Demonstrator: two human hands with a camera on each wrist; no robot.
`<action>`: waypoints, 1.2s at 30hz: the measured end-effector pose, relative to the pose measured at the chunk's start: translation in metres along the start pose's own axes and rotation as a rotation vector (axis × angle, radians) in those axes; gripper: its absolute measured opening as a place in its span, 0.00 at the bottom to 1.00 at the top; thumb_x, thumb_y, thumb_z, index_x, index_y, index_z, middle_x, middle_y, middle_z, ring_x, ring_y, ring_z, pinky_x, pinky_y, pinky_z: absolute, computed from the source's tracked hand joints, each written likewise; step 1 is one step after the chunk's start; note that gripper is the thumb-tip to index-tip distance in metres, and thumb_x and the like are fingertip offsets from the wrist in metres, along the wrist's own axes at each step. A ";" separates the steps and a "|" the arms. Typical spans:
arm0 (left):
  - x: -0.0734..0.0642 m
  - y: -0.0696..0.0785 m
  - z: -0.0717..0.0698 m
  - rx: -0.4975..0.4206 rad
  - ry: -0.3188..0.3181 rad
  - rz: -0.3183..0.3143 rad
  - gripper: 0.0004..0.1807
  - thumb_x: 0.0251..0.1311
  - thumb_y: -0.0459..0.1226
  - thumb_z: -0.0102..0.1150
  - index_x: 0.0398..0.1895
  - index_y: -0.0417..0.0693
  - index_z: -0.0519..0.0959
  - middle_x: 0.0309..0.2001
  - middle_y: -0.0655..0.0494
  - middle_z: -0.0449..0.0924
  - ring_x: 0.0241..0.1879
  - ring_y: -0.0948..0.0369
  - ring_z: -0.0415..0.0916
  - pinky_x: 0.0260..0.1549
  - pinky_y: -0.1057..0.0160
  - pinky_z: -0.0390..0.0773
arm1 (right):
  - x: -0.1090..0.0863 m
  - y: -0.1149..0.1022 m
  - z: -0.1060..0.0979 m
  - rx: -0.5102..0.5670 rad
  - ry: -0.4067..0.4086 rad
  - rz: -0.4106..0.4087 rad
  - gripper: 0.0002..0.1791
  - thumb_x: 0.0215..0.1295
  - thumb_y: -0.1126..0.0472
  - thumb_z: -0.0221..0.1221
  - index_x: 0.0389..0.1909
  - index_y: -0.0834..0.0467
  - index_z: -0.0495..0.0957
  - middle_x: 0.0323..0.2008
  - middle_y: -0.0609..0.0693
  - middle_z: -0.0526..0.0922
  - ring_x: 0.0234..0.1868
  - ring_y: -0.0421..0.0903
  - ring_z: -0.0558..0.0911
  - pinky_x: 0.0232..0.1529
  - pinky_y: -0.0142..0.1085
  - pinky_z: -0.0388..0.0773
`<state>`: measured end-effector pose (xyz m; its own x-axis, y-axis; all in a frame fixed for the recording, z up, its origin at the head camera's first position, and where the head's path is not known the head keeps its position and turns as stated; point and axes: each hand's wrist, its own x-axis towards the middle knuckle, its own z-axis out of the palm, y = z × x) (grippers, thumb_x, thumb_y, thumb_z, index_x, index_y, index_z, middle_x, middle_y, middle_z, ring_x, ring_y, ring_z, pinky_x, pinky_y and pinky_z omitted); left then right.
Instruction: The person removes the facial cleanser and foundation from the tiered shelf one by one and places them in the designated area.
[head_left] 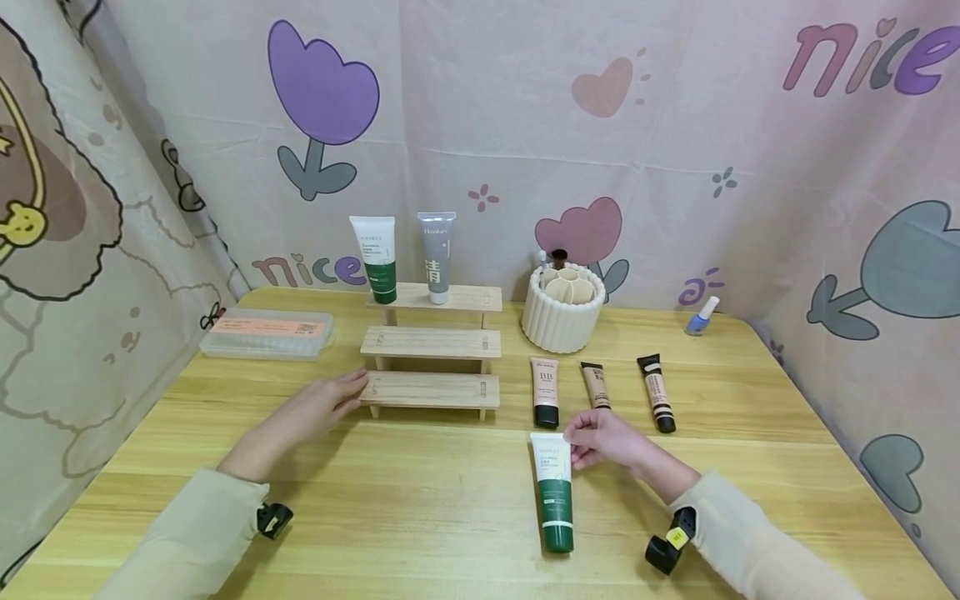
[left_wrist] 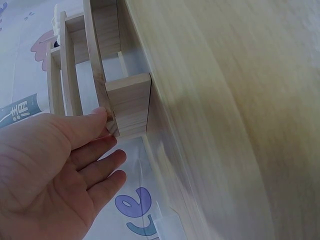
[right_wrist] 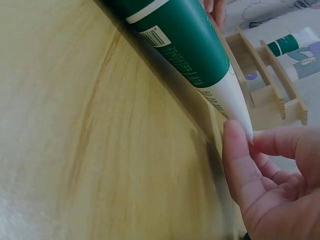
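Between the thumb and fingers of my right hand [head_left: 609,439] is the flat white end of a green-and-white squeeze tube [head_left: 556,498]. In the right wrist view the tube [right_wrist: 200,50] shows a barcode on its green part; whether it touches the table I cannot tell. My left hand [head_left: 324,408] pinches the left end of the lowest step of a three-step wooden display stand [head_left: 429,390], thumb on top, as the left wrist view shows. On the top step, a similar green-and-white tube [head_left: 378,260] and a grey tube [head_left: 437,258] stand upright on their caps.
Right of the stand lie a BB cream tube [head_left: 546,392], a small beige tube [head_left: 596,385] and a black-capped tube [head_left: 657,393]. Behind them are a ribbed white brush holder [head_left: 562,321] and a blue nail polish bottle [head_left: 701,320]. A clear plastic case [head_left: 267,335] lies at the left.
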<state>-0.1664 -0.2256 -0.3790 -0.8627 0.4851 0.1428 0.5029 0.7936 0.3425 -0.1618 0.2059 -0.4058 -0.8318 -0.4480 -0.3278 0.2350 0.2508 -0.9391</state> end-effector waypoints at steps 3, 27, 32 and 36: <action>0.000 0.000 0.000 0.000 -0.003 -0.002 0.22 0.61 0.30 0.54 0.57 0.28 0.68 0.59 0.32 0.65 0.53 0.37 0.67 0.51 0.42 0.68 | 0.001 0.001 -0.001 0.002 0.009 0.014 0.05 0.62 0.70 0.52 0.34 0.70 0.71 0.25 0.56 0.77 0.24 0.45 0.78 0.31 0.35 0.82; 0.000 0.002 -0.001 0.004 -0.011 -0.012 0.22 0.61 0.30 0.54 0.58 0.28 0.68 0.59 0.32 0.64 0.53 0.37 0.66 0.52 0.43 0.68 | 0.007 -0.006 0.001 -0.217 0.035 0.029 0.05 0.63 0.69 0.54 0.31 0.70 0.74 0.22 0.54 0.76 0.20 0.43 0.77 0.24 0.37 0.82; 0.000 0.002 -0.002 0.005 -0.017 -0.020 0.22 0.61 0.30 0.53 0.58 0.29 0.68 0.59 0.33 0.64 0.53 0.37 0.66 0.52 0.42 0.68 | 0.007 -0.006 -0.002 -0.238 0.008 0.024 0.05 0.63 0.69 0.54 0.31 0.69 0.73 0.23 0.55 0.77 0.20 0.44 0.78 0.24 0.37 0.82; 0.000 0.003 -0.002 0.006 -0.018 -0.021 0.22 0.61 0.30 0.53 0.58 0.29 0.68 0.60 0.33 0.64 0.53 0.37 0.67 0.51 0.42 0.68 | 0.006 -0.005 -0.003 -0.246 -0.003 0.019 0.06 0.62 0.68 0.56 0.32 0.69 0.73 0.23 0.55 0.77 0.21 0.45 0.78 0.24 0.39 0.82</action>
<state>-0.1652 -0.2241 -0.3763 -0.8719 0.4752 0.1185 0.4852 0.8056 0.3401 -0.1694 0.2049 -0.4022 -0.8269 -0.4433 -0.3460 0.1208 0.4610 -0.8792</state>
